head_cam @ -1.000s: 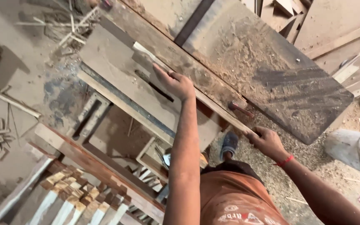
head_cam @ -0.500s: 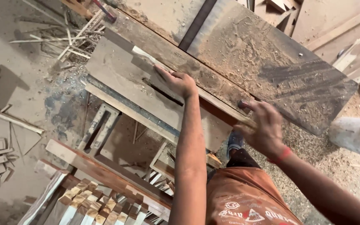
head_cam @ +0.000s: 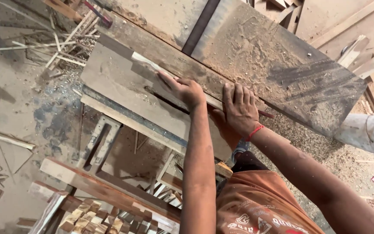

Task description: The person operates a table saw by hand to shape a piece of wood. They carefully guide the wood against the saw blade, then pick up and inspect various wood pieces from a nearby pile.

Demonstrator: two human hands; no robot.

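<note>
Head view: a thin pale wood strip (head_cam: 152,66) lies along the dusty worktop (head_cam: 122,82), running diagonally from upper left toward lower right, tight against a long dark wooden plank (head_cam: 161,54) on its far side. The left hand (head_cam: 186,90) lies palm down on the strip, fingers extended toward the upper left and pressing flat; it grips nothing. The right hand (head_cam: 240,108) lies just beside it, to the right, palm down with fingers spread narrowly and pointing up onto the edge of the plank; it also rests flat rather than closing round anything. A red thread band (head_cam: 255,131) circles the right wrist. The two hands are near each other but apart.

Beyond the plank, a broad sheet of board (head_cam: 282,65) coated in sawdust extends to the right. A dark slot (head_cam: 167,97) shows in the worktop just below the left hand. Under the worktop edge stands a timber frame (head_cam: 104,138). Short square wood blocks (head_cam: 91,219) are stacked at the lower left. Loose offcut sticks (head_cam: 57,43) lie on the floor (head_cam: 14,108) at upper left. An orange shirt (head_cam: 256,203) fills the lower centre.
</note>
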